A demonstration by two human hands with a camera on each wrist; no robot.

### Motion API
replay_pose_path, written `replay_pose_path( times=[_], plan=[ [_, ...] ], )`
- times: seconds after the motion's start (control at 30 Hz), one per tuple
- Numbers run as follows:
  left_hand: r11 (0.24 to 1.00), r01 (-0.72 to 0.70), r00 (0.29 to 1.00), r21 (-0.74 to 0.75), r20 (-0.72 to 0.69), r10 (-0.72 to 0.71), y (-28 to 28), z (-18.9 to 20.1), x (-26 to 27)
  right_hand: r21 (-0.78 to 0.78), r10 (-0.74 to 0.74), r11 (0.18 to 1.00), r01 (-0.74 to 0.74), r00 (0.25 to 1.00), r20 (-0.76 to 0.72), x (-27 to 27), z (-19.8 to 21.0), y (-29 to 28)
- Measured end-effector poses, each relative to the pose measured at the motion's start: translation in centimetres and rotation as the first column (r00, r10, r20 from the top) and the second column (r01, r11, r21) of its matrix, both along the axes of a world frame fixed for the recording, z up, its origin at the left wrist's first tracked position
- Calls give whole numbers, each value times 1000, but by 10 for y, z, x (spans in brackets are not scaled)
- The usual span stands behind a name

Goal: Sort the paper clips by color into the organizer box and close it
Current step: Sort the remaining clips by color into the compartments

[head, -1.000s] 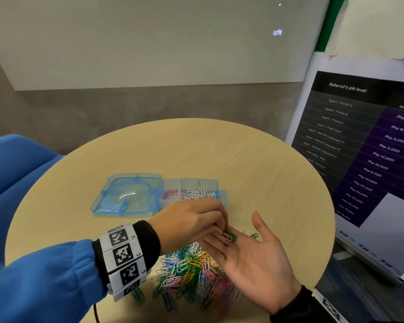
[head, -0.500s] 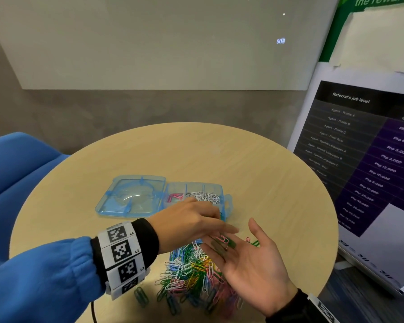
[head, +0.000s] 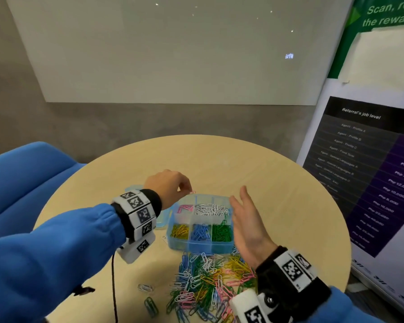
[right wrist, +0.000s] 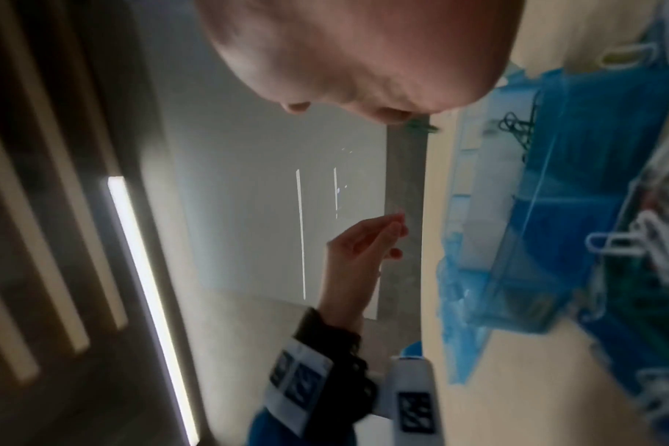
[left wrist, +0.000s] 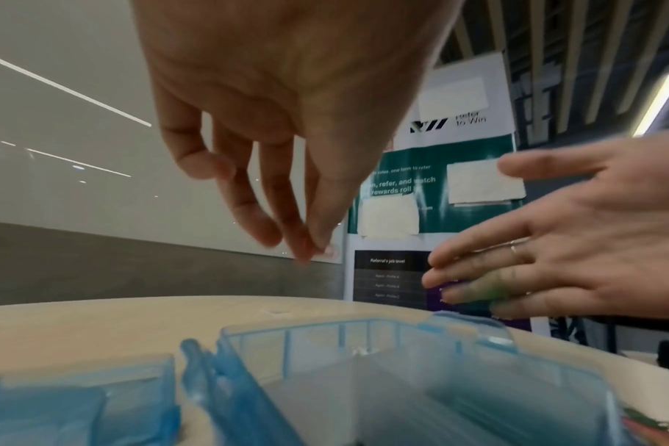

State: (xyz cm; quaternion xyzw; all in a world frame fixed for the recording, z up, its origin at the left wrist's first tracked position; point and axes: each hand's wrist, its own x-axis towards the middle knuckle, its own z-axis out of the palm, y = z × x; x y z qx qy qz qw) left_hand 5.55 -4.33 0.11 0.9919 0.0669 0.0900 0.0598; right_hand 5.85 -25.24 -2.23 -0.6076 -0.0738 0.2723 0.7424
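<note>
Now lifted off the right hand (head: 247,226) – left hand (head: 170,186) pinching one pink clip (head: 193,192) above the organizer box (head: 202,247), beside its pink compartment. Right palm flat, fingers straight, green clips resting there – next: drop.

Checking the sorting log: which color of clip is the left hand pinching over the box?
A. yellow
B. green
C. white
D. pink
D: in the head view the left hand pinches a pink clip above the box, near its pink compartment.
</note>
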Motion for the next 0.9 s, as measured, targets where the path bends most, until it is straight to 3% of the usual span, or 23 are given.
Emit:
replay_pose_path(
  times=[0.07, 0.17, 0.33, 0.43, 0.53, 0.6, 0.73, 0.9],
  plan=[
    [999, -29, 996, -40, -90, 25, 2, -4, 4, -128, 26, 992, -14, 995, 96, 0, -2, 2],
    [996, -51, 993, -70, -111, 43, 2, -3, 0, -263, 94, 964, -45, 979, 179, 4, 3, -11],
    [992, 65, 982, -112, -168, -83, -5, -1, -29, -450, 256, 891, -63, 888, 382, 18, 11, -56],
    [983, 130, 968, -128, -197, -153, -12, -4, -56, -631, 332, 776, 32, 828, 451, 31, 0, -85],
    [972, 176, 957, -157, -206, -206, -16, -10, -82, -788, 481, 615, 41, 772, 415, 34, -12, -106],
    [960, 197, 942, -200, -231, -242, -20, -14, -96, -823, 568, 565, 55, 698, 436, 31, -18, -111],
    [918, 308, 879, -249, -294, -375, -42, -23, -116, -817, 709, 576, 44, 472, 525, 21, -25, -95],
    [827, 466, 761, -314, -334, -556, -85, -38, -135, -935, 864, 336, 116, 357, 354, 16, -31, -66]
  ],
)
